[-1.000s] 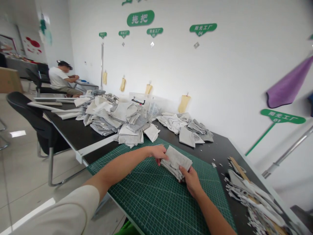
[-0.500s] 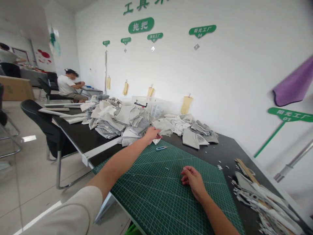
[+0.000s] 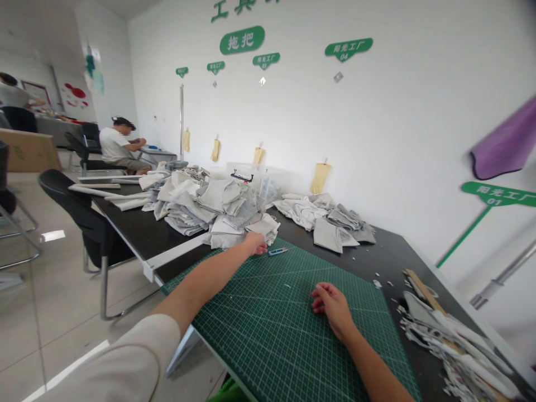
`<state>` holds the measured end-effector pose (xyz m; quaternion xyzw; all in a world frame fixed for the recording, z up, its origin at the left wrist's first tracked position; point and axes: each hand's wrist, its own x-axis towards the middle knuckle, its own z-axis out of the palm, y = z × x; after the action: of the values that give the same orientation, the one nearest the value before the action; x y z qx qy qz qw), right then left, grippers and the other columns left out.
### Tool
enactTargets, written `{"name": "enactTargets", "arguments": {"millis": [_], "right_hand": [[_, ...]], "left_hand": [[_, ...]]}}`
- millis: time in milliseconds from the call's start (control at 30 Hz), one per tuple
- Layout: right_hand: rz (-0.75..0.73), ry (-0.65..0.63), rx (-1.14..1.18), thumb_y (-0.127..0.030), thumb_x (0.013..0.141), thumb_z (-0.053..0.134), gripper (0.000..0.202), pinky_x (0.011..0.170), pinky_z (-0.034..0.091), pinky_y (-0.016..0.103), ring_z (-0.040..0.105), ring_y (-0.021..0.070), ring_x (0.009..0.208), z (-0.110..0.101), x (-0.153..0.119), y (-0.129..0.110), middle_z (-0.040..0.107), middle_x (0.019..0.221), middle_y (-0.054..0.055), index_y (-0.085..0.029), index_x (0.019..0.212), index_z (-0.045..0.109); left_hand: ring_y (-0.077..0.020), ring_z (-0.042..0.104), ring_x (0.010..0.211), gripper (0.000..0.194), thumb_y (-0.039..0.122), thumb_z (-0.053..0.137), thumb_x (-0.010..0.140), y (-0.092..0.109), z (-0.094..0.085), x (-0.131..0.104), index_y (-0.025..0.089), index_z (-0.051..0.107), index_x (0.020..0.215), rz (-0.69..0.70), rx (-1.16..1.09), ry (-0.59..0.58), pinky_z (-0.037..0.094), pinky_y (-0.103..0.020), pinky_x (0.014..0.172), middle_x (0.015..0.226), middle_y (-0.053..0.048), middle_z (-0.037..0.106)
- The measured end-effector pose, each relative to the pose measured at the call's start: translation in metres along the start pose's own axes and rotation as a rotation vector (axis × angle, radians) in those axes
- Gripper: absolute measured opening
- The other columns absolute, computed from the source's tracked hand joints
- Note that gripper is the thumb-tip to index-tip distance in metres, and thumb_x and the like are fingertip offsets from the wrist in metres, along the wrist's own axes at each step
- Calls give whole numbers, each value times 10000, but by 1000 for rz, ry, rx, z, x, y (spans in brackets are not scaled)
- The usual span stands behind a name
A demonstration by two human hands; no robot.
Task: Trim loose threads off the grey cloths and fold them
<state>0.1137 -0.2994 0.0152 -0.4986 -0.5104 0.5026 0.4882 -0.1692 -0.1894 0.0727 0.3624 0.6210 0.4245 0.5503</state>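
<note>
My left hand [image 3: 256, 244] reaches to the far edge of the green cutting mat [image 3: 268, 312], its fingers closed on a folded piece of grey cloth [image 3: 266, 225]. That cloth lies against the front of a big heap of grey and white cloth pieces [image 3: 209, 204]. Just right of those fingers, blue-handled thread snips [image 3: 277, 252] rest on the mat. Over the mat's right half, my right hand [image 3: 330, 306] is loosely curled with fingers a little apart, and nothing shows in it.
A smaller cloth pile [image 3: 343, 223] sits behind the mat on the black table [image 3: 389, 245]. Cloth strips and scraps [image 3: 448, 335] lie at the right around a wooden strip [image 3: 422, 290]. A black chair [image 3: 87, 234] stands left. A person [image 3: 119, 145] sits further back.
My left hand has drawn the grey cloth toward me and left, away from the pile behind. My right hand has hardly moved.
</note>
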Motion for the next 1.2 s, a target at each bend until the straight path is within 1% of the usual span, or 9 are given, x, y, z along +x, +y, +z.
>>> {"name": "enactTargets", "arguments": {"millis": [133, 267, 433, 700, 867, 967, 1067, 1133, 1200], "right_hand": [[-2, -1, 4, -484, 721, 645, 359, 440, 468, 256, 570, 118, 503, 0, 0, 1, 621, 729, 12, -178, 881, 549], [-1, 2, 6, -489, 724, 641, 371, 445, 468, 253, 570, 114, 505, 0, 0, 2, 622, 736, 17, -173, 895, 549], [-2, -5, 8, -482, 722, 646, 359, 448, 472, 255, 573, 115, 507, 0, 0, 2, 620, 728, 12, -174, 881, 549], [-7, -7, -17, -467, 736, 640, 340, 457, 479, 259, 575, 117, 517, 0, -1, 0, 619, 731, 8, -177, 888, 546], [-9, -8, -39, -471, 737, 633, 341, 459, 482, 262, 576, 121, 521, 1, -1, -1, 620, 733, 12, -177, 888, 550], [-9, -6, -45, -471, 738, 631, 341, 462, 484, 262, 573, 120, 522, 1, -1, -1, 621, 741, 21, -171, 878, 550], [-6, -4, -44, -473, 736, 634, 347, 463, 486, 261, 574, 121, 525, 1, -1, -1, 620, 743, 22, -171, 883, 549], [-5, -2, -44, -476, 735, 637, 352, 464, 487, 260, 576, 122, 528, 2, -1, -1, 619, 743, 22, -172, 889, 548], [-3, -3, -46, -478, 737, 637, 355, 467, 489, 260, 578, 123, 532, 2, -1, -1, 620, 748, 24, -171, 891, 548]], "left_hand": [[-192, 587, 951, 340, 339, 516, 893, 8, 8, -1, 128, 532, 1159, 170, 17, -9, 513, -377, 800, 1113, -89, 573], [-140, 637, 835, 297, 311, 508, 889, 20, 14, -5, 113, 572, 1100, 378, 2, -43, 491, -208, 656, 990, -84, 642], [-147, 658, 780, 256, 304, 563, 836, 14, 3, -19, 99, 621, 979, 464, 19, -50, 467, -175, 558, 941, -102, 678], [-178, 670, 857, 287, 334, 572, 821, -22, -37, -59, 119, 605, 1009, 370, 0, -61, 502, -192, 558, 1050, -133, 666], [-185, 659, 916, 346, 395, 559, 821, -40, -54, -84, 147, 553, 1062, 284, -33, -26, 520, -200, 557, 1144, -135, 627], [-202, 677, 837, 345, 423, 545, 819, -53, -59, -100, 141, 533, 1017, 215, -19, -37, 526, -235, 525, 1037, -136, 656], [-240, 685, 688, 366, 478, 518, 814, -66, -62, -120, 136, 502, 943, 115, 25, -63, 508, -278, 465, 798, -119, 668], [-249, 675, 613, 397, 540, 478, 813, -73, -64, -135, 154, 480, 907, 21, 103, -114, 491, -289, 444, 662, -86, 645], [-234, 654, 542, 409, 571, 448, 810, -76, -67, -150, 168, 477, 874, -59, 239, -210, 470, -281, 428, 581, -58, 617]]}}
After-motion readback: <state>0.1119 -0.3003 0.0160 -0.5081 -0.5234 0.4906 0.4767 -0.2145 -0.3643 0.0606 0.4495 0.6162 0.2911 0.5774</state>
